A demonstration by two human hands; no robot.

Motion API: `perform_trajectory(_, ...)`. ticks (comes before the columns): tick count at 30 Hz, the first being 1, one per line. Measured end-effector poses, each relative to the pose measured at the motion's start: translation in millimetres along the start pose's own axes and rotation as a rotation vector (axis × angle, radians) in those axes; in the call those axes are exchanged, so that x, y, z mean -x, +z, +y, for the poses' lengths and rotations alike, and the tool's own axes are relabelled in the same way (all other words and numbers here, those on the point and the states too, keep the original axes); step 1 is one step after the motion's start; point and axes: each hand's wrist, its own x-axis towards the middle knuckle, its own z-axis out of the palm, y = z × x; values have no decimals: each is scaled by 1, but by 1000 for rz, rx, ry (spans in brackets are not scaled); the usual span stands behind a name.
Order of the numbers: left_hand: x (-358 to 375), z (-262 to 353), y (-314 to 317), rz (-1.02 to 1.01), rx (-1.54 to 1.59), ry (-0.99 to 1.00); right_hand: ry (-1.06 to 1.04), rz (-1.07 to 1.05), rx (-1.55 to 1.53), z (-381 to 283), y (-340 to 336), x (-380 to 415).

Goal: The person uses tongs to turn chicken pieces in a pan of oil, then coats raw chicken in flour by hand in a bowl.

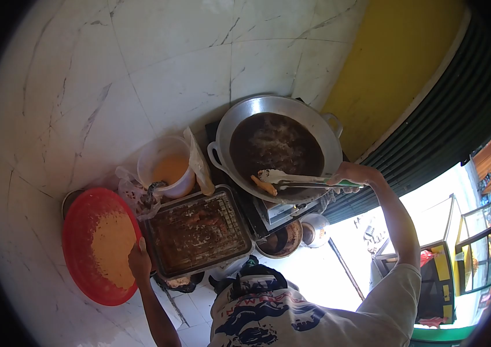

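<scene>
My right hand (346, 175) is closed around metal tongs (300, 180) with green on the handle, held over the near edge of a large wok (238, 115). Dark, bubbling oil (277, 144) fills the wok's middle. At the tongs' tips, against the inner wall, is a golden-brown piece of food (264, 185). Farther left, my left hand (139, 263) grips the rim of a red basin (77, 254), thumb over the edge. Pale yellow flour-like powder (113, 248) covers much of the basin's bottom.
Between basin and wok lies a metal tray with a wire rack (199, 234), crumbs and brown residue on it. Behind it stands a tub of orange liquid (170, 168) beside plastic bags (135, 191). A stove (277, 213) supports the wok. Below are a pot (280, 240) and a white container (315, 229).
</scene>
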Motion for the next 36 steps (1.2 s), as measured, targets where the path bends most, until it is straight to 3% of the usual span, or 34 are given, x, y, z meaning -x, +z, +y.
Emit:
perform_trajectory(4,0,1,-1,2,-13,-2,17,-23,79,-11,-2,11)
perform_trajectory(9,0,0,-1,-11,-18,2,-172,269,355,-22,16,23)
perform_trajectory(12,-1,-3,2,17,-24,3,-42,275,398,-29,14,30)
perform_trajectory(19,-2,-3,1,0,-20,23,66,345,382,-39,17,50)
perform_trajectory(21,-1,-1,-1,-1,-20,28,-84,518,474,-27,24,44)
perform_trajectory(24,0,2,-4,-39,-24,9,-110,649,468,-24,32,41)
perform_trajectory(36,-3,-15,4,-10,-5,44,-132,706,383,-39,53,33)
